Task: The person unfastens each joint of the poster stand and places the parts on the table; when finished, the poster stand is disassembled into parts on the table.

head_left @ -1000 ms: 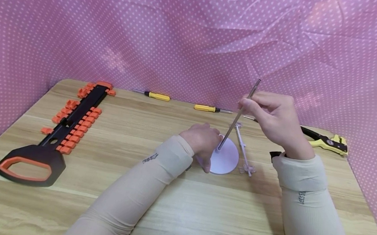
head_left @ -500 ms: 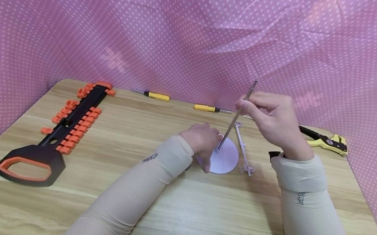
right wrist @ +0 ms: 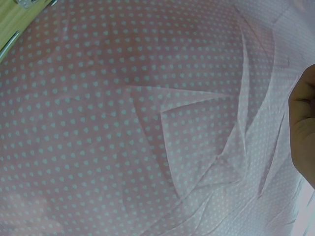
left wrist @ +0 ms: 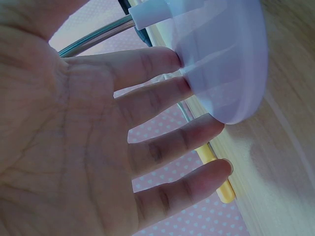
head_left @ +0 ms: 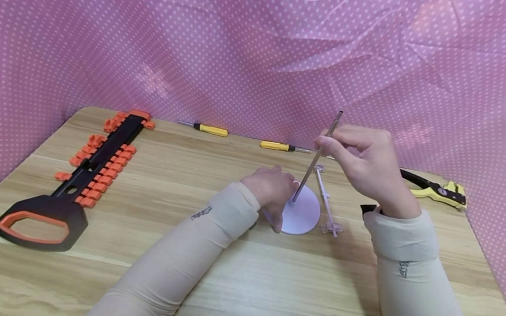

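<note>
A round white disc (head_left: 301, 214) lies on the table, with a short socket at its middle. My left hand (head_left: 272, 189) rests on the disc's left side; in the left wrist view the fairly straight fingers of that hand (left wrist: 98, 118) touch the disc (left wrist: 226, 59). A thin metal rod (head_left: 314, 165) slants up and right from the socket. My right hand (head_left: 364, 161) pinches this rod near its upper end between thumb and fingers. Only an edge of the right hand (right wrist: 302, 128) shows in the right wrist view.
A thin white part with clear ends (head_left: 327, 201) lies right of the disc. Yellow screwdrivers (head_left: 212, 129) lie at the back edge, yellow-black pliers (head_left: 446, 193) at the right. A black rack with orange clips (head_left: 108, 157) is at the left; pink dotted cloth (head_left: 245, 50) hangs behind.
The rod's upper end has tipped slightly left and lower, and my right hand has shifted slightly left with it. My left hand and the disc look unmoved.
</note>
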`<state>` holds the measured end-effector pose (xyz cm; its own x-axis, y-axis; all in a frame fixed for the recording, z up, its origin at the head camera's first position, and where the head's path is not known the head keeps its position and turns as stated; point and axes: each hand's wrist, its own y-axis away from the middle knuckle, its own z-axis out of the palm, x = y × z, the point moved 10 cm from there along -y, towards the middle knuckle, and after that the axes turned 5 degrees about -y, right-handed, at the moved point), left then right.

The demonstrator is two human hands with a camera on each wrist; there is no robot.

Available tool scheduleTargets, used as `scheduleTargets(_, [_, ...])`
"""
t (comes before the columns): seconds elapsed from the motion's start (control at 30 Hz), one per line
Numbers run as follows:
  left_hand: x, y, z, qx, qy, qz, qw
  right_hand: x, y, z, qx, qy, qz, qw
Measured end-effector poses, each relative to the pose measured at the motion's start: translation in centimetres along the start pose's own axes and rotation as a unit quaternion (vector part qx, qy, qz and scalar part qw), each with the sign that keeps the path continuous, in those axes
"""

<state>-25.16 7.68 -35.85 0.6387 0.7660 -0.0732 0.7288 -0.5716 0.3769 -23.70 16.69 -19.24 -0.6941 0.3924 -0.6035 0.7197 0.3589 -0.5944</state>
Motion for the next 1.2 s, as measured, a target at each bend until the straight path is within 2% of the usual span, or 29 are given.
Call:
scheduleTargets(0.4, [0.04,0.12,-0.13,0.000,0.004,0.001,1.0000,0.12,-0.05,-0.15,0.002,-0.002,0.004,1.0000])
scheduleTargets(1.2, [-0.04,0.01,0.07,-0.007,0.010,-0.002,0.9999,-0.23,-0.11,-0.27,0.011,0.008,-0.019,0.9997])
